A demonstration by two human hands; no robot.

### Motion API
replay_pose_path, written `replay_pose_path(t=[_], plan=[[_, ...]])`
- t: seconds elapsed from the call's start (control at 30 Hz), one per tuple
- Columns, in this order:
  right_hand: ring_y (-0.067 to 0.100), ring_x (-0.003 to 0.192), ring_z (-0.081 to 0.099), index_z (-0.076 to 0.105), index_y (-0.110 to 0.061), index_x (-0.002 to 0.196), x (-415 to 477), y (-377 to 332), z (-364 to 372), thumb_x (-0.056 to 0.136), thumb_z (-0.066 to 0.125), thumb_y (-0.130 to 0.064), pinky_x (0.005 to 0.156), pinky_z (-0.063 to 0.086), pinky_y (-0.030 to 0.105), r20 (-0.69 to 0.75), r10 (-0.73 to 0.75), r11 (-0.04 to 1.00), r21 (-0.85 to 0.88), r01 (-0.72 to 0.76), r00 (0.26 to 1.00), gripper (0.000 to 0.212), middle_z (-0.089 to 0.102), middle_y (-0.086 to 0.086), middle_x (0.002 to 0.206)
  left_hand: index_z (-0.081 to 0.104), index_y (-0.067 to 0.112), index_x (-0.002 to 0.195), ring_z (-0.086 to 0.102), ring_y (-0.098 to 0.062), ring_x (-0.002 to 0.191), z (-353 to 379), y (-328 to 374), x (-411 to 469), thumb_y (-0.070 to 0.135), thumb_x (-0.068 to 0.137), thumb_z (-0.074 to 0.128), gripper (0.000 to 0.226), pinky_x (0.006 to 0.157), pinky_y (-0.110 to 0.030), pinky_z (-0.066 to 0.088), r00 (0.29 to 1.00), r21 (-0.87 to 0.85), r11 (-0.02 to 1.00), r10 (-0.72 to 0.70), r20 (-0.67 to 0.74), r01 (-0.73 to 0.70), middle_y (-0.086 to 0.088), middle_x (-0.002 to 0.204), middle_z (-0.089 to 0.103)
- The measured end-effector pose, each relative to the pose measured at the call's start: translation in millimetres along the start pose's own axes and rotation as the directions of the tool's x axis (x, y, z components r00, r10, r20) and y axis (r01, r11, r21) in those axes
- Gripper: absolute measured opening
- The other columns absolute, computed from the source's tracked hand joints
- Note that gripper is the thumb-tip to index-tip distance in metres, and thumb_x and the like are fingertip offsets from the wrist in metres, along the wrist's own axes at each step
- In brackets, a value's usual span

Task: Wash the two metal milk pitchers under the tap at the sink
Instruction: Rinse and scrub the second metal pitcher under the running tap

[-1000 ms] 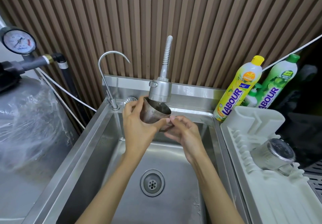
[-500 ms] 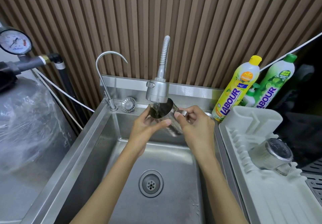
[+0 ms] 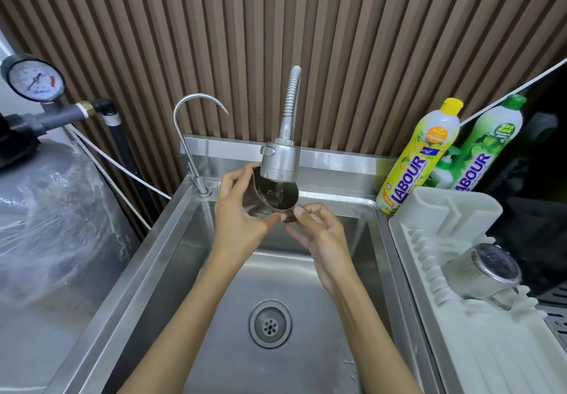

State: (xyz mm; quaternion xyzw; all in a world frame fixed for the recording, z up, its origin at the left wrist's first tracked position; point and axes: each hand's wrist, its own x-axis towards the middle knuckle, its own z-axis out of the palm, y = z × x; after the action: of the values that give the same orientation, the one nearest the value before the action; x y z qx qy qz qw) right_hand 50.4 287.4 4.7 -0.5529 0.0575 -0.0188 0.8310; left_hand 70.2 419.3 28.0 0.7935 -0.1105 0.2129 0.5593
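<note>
A metal milk pitcher sits tilted right under the flexible tap's spray head, and water runs into its open mouth. My left hand grips the pitcher's body from the left, thumb across the front. My right hand pinches the pitcher's handle at its lower right side. A second metal pitcher lies on its side in the white drying rack to the right of the sink.
A thin gooseneck tap stands at the sink's back left corner. Two dish soap bottles, yellow and green, stand behind the rack. The drain lies below my arms. A grey tank with a pressure gauge is at left.
Half a second ago the pitcher was turned more upright with my right hand higher on its handle; now it is tilted back to the left and my right hand has dropped lower.
</note>
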Motion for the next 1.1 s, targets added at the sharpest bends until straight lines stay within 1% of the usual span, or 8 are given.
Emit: replay_pose_path(t=[0.13,0.33,0.43,0.6,0.77,0.9,1.0,1.1], plan=[[0.015,0.069,0.068,0.057,-0.004,0.081,-5,-11,1,0.088,0.062,-0.014,0.067,0.06,0.032,-0.071,0.004,0.999,-0.046,-0.007,0.997,0.013,0.069,0.005,0.073,0.056,0.013,0.126,0.048,-0.014,0.099,4,3,-3,0.045,0.048,0.088,0.09,0.083,-0.015,0.038,0.992,0.158,0.981,-0.106,-0.069,0.116,0.0,0.1,0.043],[0.019,0.063,0.07,0.055,-0.016,0.066,-4,-35,-7,0.08,0.072,-0.03,0.051,0.054,0.028,-0.25,-0.146,0.881,-0.473,0.011,0.957,0.026,0.072,0.006,0.073,0.07,0.028,0.087,0.061,-0.008,0.084,10,5,-5,0.069,0.051,0.073,0.055,0.074,-0.012,0.041,0.94,0.09,0.945,-0.324,0.103,0.315,0.005,0.087,0.064],[0.021,0.072,0.068,0.053,-0.021,0.065,-4,-47,-8,0.078,0.068,-0.043,0.068,0.054,0.035,-0.227,-0.308,0.612,-0.791,0.01,0.924,0.03,0.072,-0.001,0.072,0.073,0.033,0.072,0.068,-0.001,0.079,16,-1,-7,0.035,0.062,0.084,0.015,0.08,-0.016,0.05,0.864,-0.211,0.845,-0.442,0.24,0.491,0.012,0.077,0.074],[0.023,0.081,0.063,0.055,-0.022,0.075,-18,-53,0,0.082,0.066,-0.035,0.072,0.05,0.034,-0.085,-0.446,0.369,-0.924,0.097,0.891,0.019,0.071,-0.001,0.082,0.062,0.013,0.117,0.062,-0.024,0.11,33,-16,-18,0.012,0.055,0.085,0.066,0.098,-0.034,0.047,0.836,-0.485,0.684,-0.401,0.375,0.545,-0.008,0.11,0.07],[0.011,0.086,0.067,0.052,-0.018,0.072,-4,-40,-6,0.084,0.065,-0.012,0.08,0.053,0.029,-0.073,-0.358,0.665,-0.72,0.2,0.931,0.019,0.071,-0.009,0.099,0.059,0.022,0.112,0.058,-0.014,0.114,33,-17,-10,-0.01,0.063,0.078,0.062,0.099,-0.028,0.045,0.92,-0.516,0.762,-0.324,0.221,0.392,0.002,0.112,0.068],[-0.005,0.093,0.064,0.046,-0.011,0.073,4,-22,-6,0.087,0.059,-0.001,0.081,0.046,0.011,-0.005,-0.184,0.937,-0.303,0.174,0.983,0.022,0.068,-0.01,0.107,0.055,0.018,0.119,0.057,-0.01,0.111,22,-11,-4,0.006,0.053,0.083,0.073,0.094,-0.023,0.047,0.978,-0.343,0.918,-0.205,0.019,0.199,0.002,0.116,0.059],[0.015,0.111,0.061,0.048,-0.011,0.072,8,-7,-5,0.089,0.056,-0.002,0.099,0.046,0.031,0.006,-0.109,0.992,-0.066,0.109,0.994,0.021,0.07,0.008,0.108,0.054,0.018,0.124,0.051,0.012,0.103,15,-2,-4,0.011,0.052,0.087,0.08,0.09,-0.007,0.038,0.997,-0.062,0.998,-0.029,-0.065,0.025,0.009,0.113,0.052],[0.025,0.094,0.066,0.052,-0.007,0.078,6,-5,-5,0.09,0.057,-0.007,0.087,0.055,0.03,-0.002,-0.055,0.998,-0.023,0.054,0.999,0.013,0.072,0.006,0.083,0.057,0.008,0.123,0.049,0.01,0.099,8,3,-5,0.021,0.053,0.09,0.079,0.083,0.003,0.032,0.995,0.134,0.989,0.067,-0.071,-0.057,0.005,0.11,0.049]])
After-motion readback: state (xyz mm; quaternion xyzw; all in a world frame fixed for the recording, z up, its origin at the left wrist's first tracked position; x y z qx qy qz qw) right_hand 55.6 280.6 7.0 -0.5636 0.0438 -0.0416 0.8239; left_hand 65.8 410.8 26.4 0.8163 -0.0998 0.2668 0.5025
